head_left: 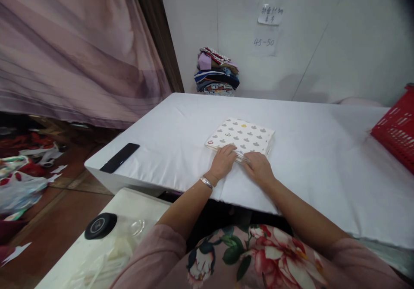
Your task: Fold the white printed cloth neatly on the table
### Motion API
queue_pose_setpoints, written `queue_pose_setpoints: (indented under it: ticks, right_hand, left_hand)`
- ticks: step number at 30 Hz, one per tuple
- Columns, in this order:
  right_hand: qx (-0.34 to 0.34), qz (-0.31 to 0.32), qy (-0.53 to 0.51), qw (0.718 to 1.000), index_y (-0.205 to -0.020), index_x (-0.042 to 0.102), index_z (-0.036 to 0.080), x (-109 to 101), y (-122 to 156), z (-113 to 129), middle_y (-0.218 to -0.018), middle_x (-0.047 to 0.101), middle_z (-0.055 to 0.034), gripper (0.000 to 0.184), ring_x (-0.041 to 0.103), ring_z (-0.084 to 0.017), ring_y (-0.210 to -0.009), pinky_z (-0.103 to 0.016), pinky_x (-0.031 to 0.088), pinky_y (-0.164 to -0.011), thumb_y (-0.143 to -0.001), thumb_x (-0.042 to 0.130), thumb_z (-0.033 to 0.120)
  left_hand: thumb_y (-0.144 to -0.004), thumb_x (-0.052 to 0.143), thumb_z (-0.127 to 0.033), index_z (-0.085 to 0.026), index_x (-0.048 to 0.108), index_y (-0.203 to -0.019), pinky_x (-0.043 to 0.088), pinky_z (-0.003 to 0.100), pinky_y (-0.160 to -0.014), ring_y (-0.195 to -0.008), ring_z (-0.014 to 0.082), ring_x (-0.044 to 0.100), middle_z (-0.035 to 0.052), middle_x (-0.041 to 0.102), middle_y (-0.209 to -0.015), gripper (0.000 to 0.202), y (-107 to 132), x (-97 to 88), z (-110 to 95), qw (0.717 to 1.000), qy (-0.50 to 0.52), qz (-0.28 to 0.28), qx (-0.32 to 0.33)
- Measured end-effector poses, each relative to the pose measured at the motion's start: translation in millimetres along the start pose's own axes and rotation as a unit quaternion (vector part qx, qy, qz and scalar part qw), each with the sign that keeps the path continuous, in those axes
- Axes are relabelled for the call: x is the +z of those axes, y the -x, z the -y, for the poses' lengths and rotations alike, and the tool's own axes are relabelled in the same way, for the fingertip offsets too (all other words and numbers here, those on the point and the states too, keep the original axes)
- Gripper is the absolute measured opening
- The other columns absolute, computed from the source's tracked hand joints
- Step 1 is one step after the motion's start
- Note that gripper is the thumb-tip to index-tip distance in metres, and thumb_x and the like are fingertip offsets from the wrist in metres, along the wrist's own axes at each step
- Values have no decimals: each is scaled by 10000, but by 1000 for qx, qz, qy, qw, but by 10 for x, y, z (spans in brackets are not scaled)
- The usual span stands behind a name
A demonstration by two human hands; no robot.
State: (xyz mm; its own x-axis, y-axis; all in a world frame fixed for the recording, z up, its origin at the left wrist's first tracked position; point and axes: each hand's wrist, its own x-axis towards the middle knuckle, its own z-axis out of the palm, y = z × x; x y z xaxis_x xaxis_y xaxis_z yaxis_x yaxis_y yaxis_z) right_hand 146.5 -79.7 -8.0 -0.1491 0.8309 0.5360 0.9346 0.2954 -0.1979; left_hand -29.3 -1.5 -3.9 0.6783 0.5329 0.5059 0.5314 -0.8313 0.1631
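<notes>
A folded cream cloth (pixel 242 136) printed with small grey shapes lies on the white table (pixel 323 164), in what looks like a clear plastic wrapper. My left hand (pixel 223 161) rests on its near left edge, fingers curled onto the cloth. My right hand (pixel 258 164) sits beside it on the near right edge, fingers bent over the wrapper's rim. Both hands press or pinch the near edge of the packet. A bracelet (pixel 206 182) is on my left wrist.
A black phone (pixel 119 157) lies at the table's left corner. A stack of folded clothes (pixel 216 71) stands at the back by the wall. A red basket (pixel 397 127) sits at the right edge. A black round device (pixel 100 225) rests on a lower white surface.
</notes>
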Motion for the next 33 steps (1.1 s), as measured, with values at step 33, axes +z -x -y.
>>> queue_pose_setpoints:
  ticks: [33]
  right_hand:
    - [-24, -34, -13, 999, -1046, 630, 181, 22, -31, -39, -963, 663, -84, 239, 550, -224, -874, -343, 401, -756, -917, 480, 315]
  left_hand:
    - [-915, 481, -188, -224, 664, -908, 411, 370, -980, -1231, 195, 454, 39, 591, -1251, 187, 24, -22, -40, 1000, -23, -12, -3]
